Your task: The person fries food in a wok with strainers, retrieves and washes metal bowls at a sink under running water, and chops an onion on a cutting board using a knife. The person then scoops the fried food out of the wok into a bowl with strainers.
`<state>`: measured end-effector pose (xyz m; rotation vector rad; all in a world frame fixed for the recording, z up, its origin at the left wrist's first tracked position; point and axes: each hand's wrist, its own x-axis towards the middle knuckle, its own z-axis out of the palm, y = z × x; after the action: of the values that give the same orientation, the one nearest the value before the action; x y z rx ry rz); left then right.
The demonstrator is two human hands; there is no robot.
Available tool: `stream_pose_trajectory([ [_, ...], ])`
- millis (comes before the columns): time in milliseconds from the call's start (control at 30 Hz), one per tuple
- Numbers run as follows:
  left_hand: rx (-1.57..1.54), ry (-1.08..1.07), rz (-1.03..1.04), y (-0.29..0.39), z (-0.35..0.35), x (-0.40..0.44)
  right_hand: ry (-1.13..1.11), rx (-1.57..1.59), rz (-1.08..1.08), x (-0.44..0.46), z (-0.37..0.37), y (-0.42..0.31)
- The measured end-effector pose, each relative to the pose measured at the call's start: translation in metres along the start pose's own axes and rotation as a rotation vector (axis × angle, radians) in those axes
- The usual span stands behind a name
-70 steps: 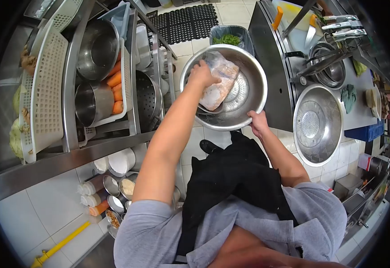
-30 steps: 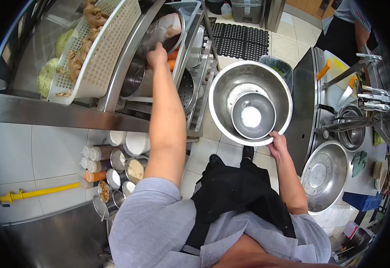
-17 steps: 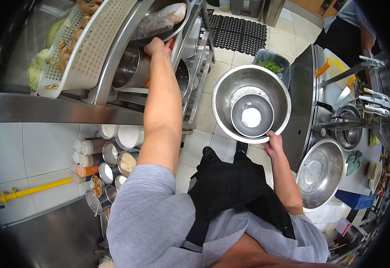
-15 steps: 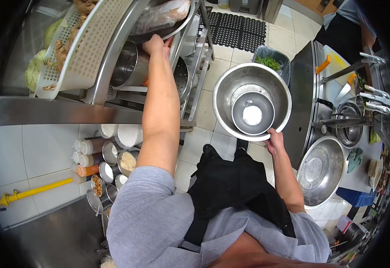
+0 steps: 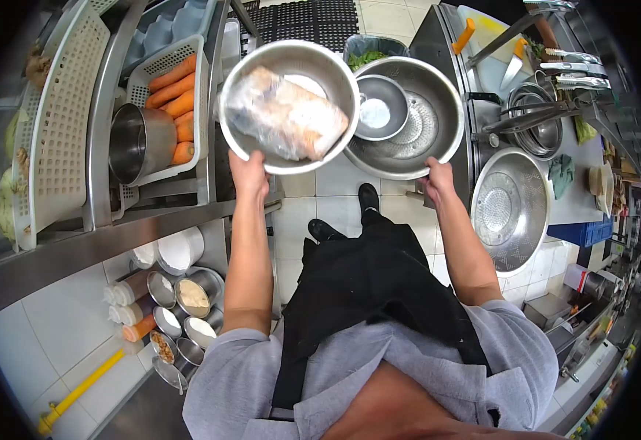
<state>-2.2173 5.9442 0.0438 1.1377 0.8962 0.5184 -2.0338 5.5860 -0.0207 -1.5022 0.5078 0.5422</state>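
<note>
My left hand point(image 5: 250, 174) had its fingers curled over the near rim of the steel bowl point(image 5: 280, 53), where the wrapped bundle point(image 5: 287, 114) lay. My right hand point(image 5: 438, 180) gripped the near edge of the big basin point(image 5: 436, 95), with a small bowl point(image 5: 376, 115) inside. The larger rims overlapped in my view; I couldn't tell whether they touched. Open floor point(image 5: 294, 220) showed nearer me, between shelf point(image 5: 100, 240) and counter point(image 5: 429, 45)
</note>
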Motion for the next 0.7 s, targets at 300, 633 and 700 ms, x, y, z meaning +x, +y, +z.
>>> stream_pose_trajectory([
  [300, 0.146, 0.247, -0.014, -0.101, -0.066, -0.039, 0.134, -0.112, -0.409, -0.029, -0.005, -0.067],
  [633, 0.21, 0.135, -0.099, -0.127, -0.081, -0.038, -0.033, -0.264, -0.288, -0.019, -0.006, -0.071],
  [700, 0.304, 0.142, -0.064, -0.145, -0.085, -0.029, -0.015, -0.433, -0.589, -0.04, 0.01, -0.076],
])
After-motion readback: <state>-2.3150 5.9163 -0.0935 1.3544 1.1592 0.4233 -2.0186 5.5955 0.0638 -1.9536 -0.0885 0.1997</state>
